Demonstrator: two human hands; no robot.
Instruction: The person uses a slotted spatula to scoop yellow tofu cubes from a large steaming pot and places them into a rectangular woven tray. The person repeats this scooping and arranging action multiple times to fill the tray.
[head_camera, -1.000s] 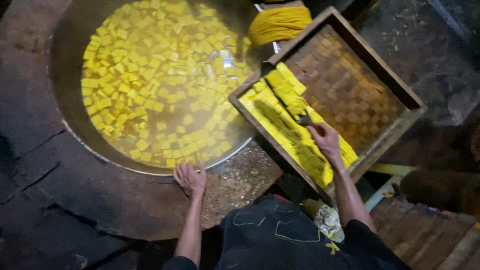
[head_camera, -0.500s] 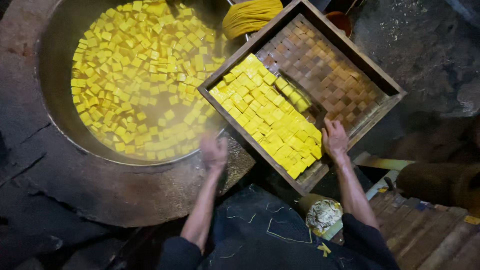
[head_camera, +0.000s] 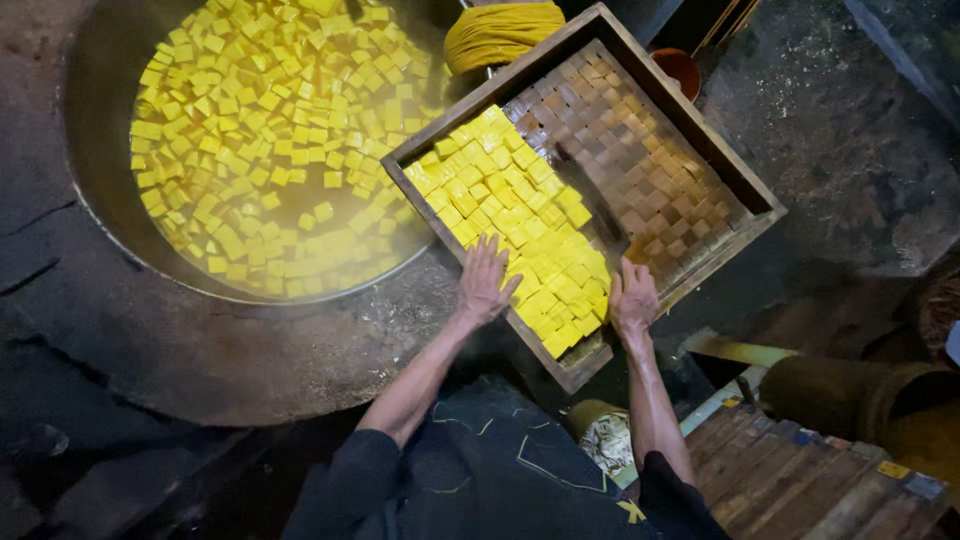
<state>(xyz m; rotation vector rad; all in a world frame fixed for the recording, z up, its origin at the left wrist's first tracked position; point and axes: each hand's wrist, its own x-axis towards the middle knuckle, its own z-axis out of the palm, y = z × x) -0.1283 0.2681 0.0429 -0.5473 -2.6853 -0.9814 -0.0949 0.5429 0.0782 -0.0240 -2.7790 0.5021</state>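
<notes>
A square wooden tray (head_camera: 690, 120) with a woven bottom lies tilted over the edge of a big round vat (head_camera: 100, 170). Several rows of yellow cubes (head_camera: 510, 210) fill the tray's near half; the far half shows bare weave. My left hand (head_camera: 485, 280) rests flat, fingers spread, on the cubes at the tray's near-left rim. My right hand (head_camera: 633, 298) presses on the tray's near corner beside the cubes, fingers apart. The vat holds cloudy yellow liquid with many floating yellow cubes (head_camera: 270, 130).
A yellow cloth bundle (head_camera: 505, 30) sits at the vat's far rim by the tray. An orange bowl (head_camera: 680, 68) stands beyond the tray. Rough stone surrounds the vat (head_camera: 230, 350). Wooden planks (head_camera: 800, 480) and round dark containers (head_camera: 830, 390) lie at the right.
My left hand has come off the stone rim of the vat and now lies on the cubes in the tray. The yellow cubes are now spread over the tray's near half.
</notes>
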